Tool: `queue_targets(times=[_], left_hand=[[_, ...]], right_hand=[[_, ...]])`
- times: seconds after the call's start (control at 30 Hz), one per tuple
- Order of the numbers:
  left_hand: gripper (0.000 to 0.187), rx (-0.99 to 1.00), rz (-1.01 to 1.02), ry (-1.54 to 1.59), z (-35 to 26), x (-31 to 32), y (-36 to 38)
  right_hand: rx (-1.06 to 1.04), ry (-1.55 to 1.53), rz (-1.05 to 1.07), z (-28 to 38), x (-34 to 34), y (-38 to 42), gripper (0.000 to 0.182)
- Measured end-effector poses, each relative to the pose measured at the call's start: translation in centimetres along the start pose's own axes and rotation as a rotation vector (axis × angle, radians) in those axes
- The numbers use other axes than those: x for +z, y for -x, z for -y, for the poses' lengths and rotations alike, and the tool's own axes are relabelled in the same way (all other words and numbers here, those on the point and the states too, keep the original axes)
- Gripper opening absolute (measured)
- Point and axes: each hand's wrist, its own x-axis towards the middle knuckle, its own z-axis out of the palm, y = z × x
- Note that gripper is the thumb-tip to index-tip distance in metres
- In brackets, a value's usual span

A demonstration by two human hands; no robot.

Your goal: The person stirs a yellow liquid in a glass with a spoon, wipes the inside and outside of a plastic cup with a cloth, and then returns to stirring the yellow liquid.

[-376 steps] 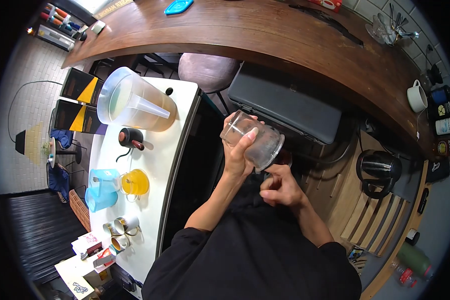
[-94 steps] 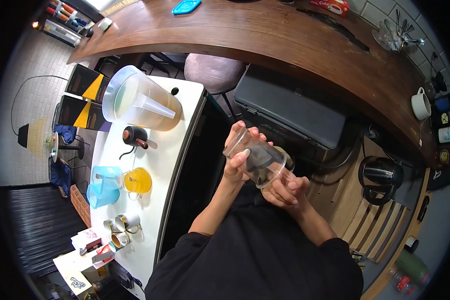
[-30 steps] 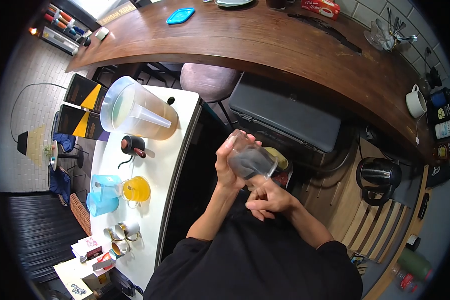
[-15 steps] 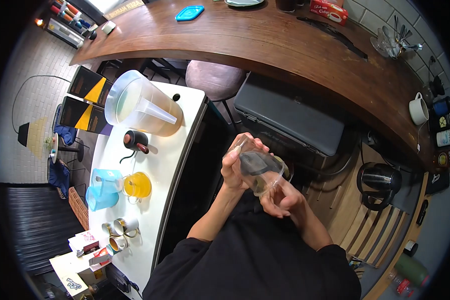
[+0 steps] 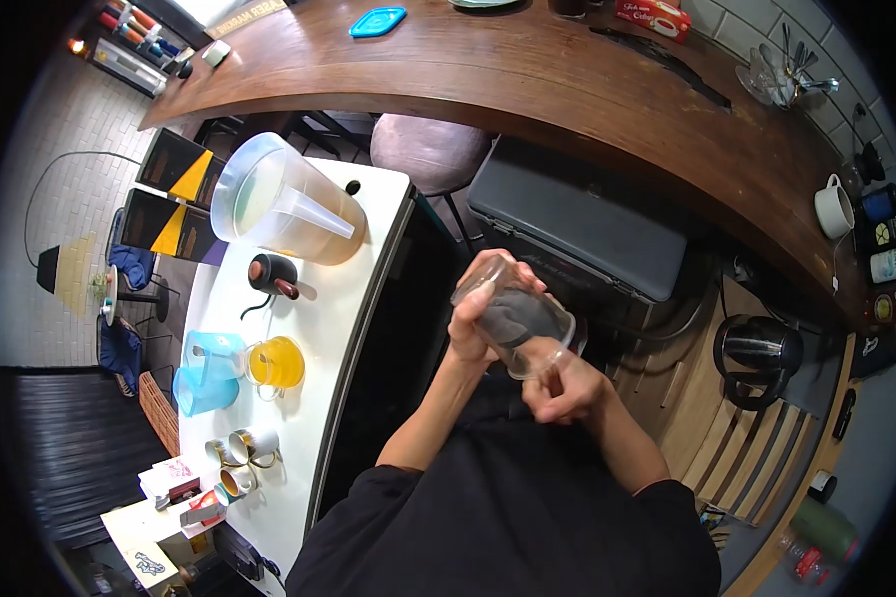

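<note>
Lately the right hand (image 5: 560, 386) had pushed back up to the mouth of the clear glass (image 5: 516, 316), fingers curled and pressing a dark cloth (image 5: 513, 314) deeper inside than half a second earlier; so the wiping appeared to be mid-course. The left hand (image 5: 476, 316) wrapped the glass firmly, tilted at chest height, beside the white counter (image 5: 319, 298). How much cloth the right fingers pinched was hidden. Farther off, the pitcher (image 5: 284, 211) and wooden bar (image 5: 587, 80) stood unchanged.

Café: wooden bar counter (image 5: 567, 80), kettle (image 5: 759, 348)
</note>
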Motion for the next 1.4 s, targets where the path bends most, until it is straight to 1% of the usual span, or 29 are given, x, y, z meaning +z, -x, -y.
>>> queue_targets(times=[0.07,0.1,0.17,0.2,0.27,0.4,0.47,0.5,0.57,0.6,0.63,0.67,0.7,0.73,0.8,0.83,0.9,0.93,1.0,1.03,1.07,1.13,1.17,1.2,1.27,1.3,1.33,1.4], left_hand=[[0.062,-0.018,0.008,0.076,0.7,0.0,-0.1],[0.062,-0.014,0.008,0.073,0.9,0.0,-0.2],[0.063,-0.02,0.017,0.111,1.0,0.1,-0.3],[0.063,-0.018,0.017,0.11,1.0,0.0,-0.4],[0.065,0.004,0.11,0.075,0.8,0.0,-0.2],[0.059,0.006,0.138,0.18,1.0,0.4,0.2],[0.065,-0.02,0.13,0.219,1.2,0.2,0.5],[0.07,-0.006,0.118,0.219,1.3,0.1,0.7],[0.07,0.007,0.121,0.238,1.7,-0.4,0.9],[0.07,0.025,0.135,0.254,1.8,-0.8,0.8],[0.07,0.025,0.133,0.254,1.9,-1.5,0.7],[0.074,0.034,0.182,0.236,1.8,-1.9,0.4],[0.078,0.044,0.234,0.217,1.8,-2.1,0.2],[0.078,0.045,0.233,0.218,1.9,-2.2,0.3],[0.086,0.036,0.061,0.104,1.4,-0.5,0.4],[0.086,0.038,0.061,0.102,1.2,-1.0,0.7],[0.1,0.002,-0.03,-0.02,0.8,-1.8,1.2],[0.1,-0.001,-0.03,-0.02,1.1,-1.9,1.5],[0.088,-0.043,-0.17,-0.293,0.9,-0.3,1.5],[0.082,-0.016,-0.219,-0.193,1.2,0.4,1.5],[0.082,-0.013,-0.219,-0.194,1.3,0.5,1.5],[0.076,-0.012,-0.358,-0.129,1.5,0.5,1.6],[0.067,0.007,-0.382,-0.128,1.3,0.8,1.4],[0.067,0.007,-0.381,-0.128,1.0,1.1,1.2],[0.058,-0.044,-0.5,-0.122,0.2,2.0,1.3],[0.053,-0.056,-0.515,-0.034,0.3,1.8,1.0],[0.053,-0.059,-0.511,-0.034,0.3,1.6,0.9],[0.052,-0.016,-0.4,-0.115,0.3,1.2,1.1]], right_hand=[[-0.185,-0.277,0.213,-1.0,-1.1,-0.4,0.099],[-0.183,-0.276,0.217,-1.1,-0.9,-0.5,0.099],[-0.366,-0.476,0.224,-1.2,0.1,-0.8,0.103],[-0.364,-0.477,0.225,-1.4,0.3,-0.5,0.103],[-0.319,-0.47,0.087,-1.8,0.6,0.3,0.11],[-0.313,-0.395,0.081,-2.1,-0.1,0.5,0.104],[-0.312,-0.32,0.067,-2.2,0.0,0.5,0.081],[-0.31,-0.322,0.064,-2.2,0.0,0.5,0.081],[-0.265,-0.267,0.006,-2.1,0.4,0.1,0.065],[-0.263,-0.267,0.008,-1.7,0.6,-0.1,0.065],[-0.182,-0.177,-0.093,-1.2,1.1,-0.3,0.059],[-0.103,-0.086,-0.196,-1.0,1.4,-0.3,0.053],[-0.105,-0.106,-0.203,-1.1,1.3,-0.4,0.053],[-0.103,-0.106,-0.204,-0.9,1.3,-0.3,0.053],[-0.058,-0.037,-0.237,0.0,1.6,-0.3,0.052],[-0.057,-0.036,-0.234,0.5,1.8,-0.5,0.052],[0.038,0.222,-0.353,1.3,2.0,-0.6,0.052],[0.037,0.221,-0.355,1.1,1.9,-0.6,0.052],[0.022,0.325,-0.422,0.8,1.4,-1.0,0.046],[0.026,0.363,-0.459,0.5,1.8,-1.1,0.037],[0.027,0.365,-0.455,0.2,1.7,-1.3,0.037],[0.078,0.412,-0.45,-1.0,1.5,-1.7,0.029],[0.048,0.389,-0.452,-1.3,1.7,-1.9,0.025],[0.048,0.39,-0.452,-1.6,1.7,-2.2,0.025],[0.018,0.469,-0.474,-2.3,1.9,-2.5,0.027],[-0.003,0.47,-0.374,-2.7,1.4,-2.7,0.055],[-0.006,0.471,-0.377,-2.4,1.2,-2.2,0.055],[0.064,0.298,-0.31,-0.5,2.2,-1.6,0.06]])
